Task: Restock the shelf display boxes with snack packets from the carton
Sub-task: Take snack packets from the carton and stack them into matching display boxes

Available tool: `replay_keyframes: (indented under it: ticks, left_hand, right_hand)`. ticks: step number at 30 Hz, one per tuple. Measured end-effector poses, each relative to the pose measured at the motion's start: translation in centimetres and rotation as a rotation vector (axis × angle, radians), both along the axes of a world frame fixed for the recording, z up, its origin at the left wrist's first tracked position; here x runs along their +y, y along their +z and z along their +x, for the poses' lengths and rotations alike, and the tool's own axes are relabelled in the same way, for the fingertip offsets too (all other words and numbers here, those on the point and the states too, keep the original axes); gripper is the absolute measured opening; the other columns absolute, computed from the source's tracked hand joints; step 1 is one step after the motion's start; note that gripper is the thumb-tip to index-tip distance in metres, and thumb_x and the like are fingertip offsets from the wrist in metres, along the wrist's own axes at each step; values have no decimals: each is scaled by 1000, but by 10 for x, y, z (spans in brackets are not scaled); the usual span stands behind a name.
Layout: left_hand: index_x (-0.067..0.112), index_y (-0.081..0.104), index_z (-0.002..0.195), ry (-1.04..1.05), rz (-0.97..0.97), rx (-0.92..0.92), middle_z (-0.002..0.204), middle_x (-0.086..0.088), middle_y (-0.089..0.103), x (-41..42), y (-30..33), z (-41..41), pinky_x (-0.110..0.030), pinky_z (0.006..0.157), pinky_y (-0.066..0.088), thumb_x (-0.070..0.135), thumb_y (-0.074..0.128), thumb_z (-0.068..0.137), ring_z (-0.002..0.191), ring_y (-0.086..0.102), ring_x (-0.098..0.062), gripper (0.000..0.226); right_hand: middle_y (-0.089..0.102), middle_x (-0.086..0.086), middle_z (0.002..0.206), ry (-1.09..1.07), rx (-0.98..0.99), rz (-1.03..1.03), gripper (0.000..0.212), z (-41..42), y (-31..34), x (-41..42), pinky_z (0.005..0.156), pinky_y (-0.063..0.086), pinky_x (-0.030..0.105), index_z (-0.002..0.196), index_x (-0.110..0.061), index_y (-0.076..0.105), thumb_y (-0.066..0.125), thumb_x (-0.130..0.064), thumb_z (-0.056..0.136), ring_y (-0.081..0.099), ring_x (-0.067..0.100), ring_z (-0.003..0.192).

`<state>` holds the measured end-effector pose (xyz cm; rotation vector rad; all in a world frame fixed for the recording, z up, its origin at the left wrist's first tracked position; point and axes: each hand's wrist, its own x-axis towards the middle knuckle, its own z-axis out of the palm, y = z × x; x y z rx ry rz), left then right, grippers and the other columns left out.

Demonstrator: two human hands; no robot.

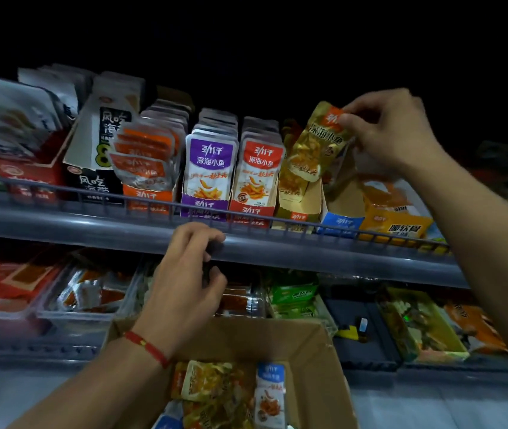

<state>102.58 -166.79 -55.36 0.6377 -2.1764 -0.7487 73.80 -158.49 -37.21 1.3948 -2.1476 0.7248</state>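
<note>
The right hand (392,131), at 2 o'clock in the view, makes a tight grip on a gold snack packet (319,142), thumb and fingertips pinching its top right corner; the packet hangs tilted above the gold display box (297,209) on the upper shelf (91,222). At 9 o'clock from that box stand the red display box (254,181) and the purple display box (209,178), both packed with upright packets. The left hand (189,274), near the centre, has its fingers curled over the shelf's front lip, with something small and dark between fingers and thumb that I cannot make out. At 6 o'clock the open carton (317,360) holds loose gold packets and 1 blue packet (269,394).
</note>
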Motion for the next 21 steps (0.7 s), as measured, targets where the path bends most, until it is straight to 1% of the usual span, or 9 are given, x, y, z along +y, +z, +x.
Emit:
replay_keyframes:
  ticks: [2,4,7,9,12,14,16,18,21]
  left_hand:
    - [26,55,120,-3,-20,-8,125,16,37,-3,0,1,-8,77,45,6,70,84,104,49,4,44]
    - [26,54,120,1,-14,-13,126,16,36,-5,0,2,-9,78,44,6,70,84,103,49,2,43]
    - [26,54,121,2,-13,-20,128,14,36,-7,-1,2,-11,79,45,8,70,84,102,49,-1,44]
    - [27,53,122,-1,-15,-21,129,14,36,-6,-1,3,-11,79,45,9,70,84,102,48,1,45]
    - [27,53,124,-2,-29,-21,130,15,35,-6,-1,4,-15,85,48,11,69,84,102,47,2,46]
    - [26,53,125,3,-38,-21,131,15,35,-5,-1,4,-20,87,50,13,68,84,103,46,1,45]
    - [26,53,125,8,-41,-23,131,14,35,-5,0,5,-23,88,52,15,66,84,104,46,-1,45]
    - [26,53,126,6,-40,-22,132,14,35,-5,0,5,-24,88,52,15,66,84,105,47,-1,45]
    - [25,52,127,-1,-45,-32,134,13,35,-4,-1,5,-22,89,51,16,65,83,106,48,-3,47]
  right_hand:
    - [67,3,124,9,-21,42,28,-1,-7,-8,94,52,41,124,-22,68,58,-36,102,58,18,115]
    - [65,2,124,19,-41,85,27,-2,-17,-17,91,52,40,124,-24,67,57,-35,102,55,16,115]
    - [65,1,120,44,-44,159,24,-1,-30,-28,87,48,35,121,-23,68,58,-32,101,54,13,110]
    - [65,1,119,82,-84,197,22,-1,-36,-33,86,51,36,118,-22,69,58,-32,101,57,14,108]
    - [66,3,122,96,-90,233,24,-2,-40,-36,83,47,30,120,-18,68,59,-29,101,56,9,106]
    - [65,4,126,73,-81,238,25,-4,-39,-37,86,45,27,122,-16,68,60,-27,100,58,15,114]
    - [64,6,129,39,-70,230,27,-7,-39,-38,91,47,29,123,-16,67,63,-25,99,58,20,121]
    - [64,8,130,18,-41,203,28,-12,-40,-40,96,50,34,124,-14,67,65,-24,97,58,23,122]
    - [63,10,131,10,-2,189,31,-14,-42,-44,96,49,33,126,-10,65,66,-20,96,58,24,123]
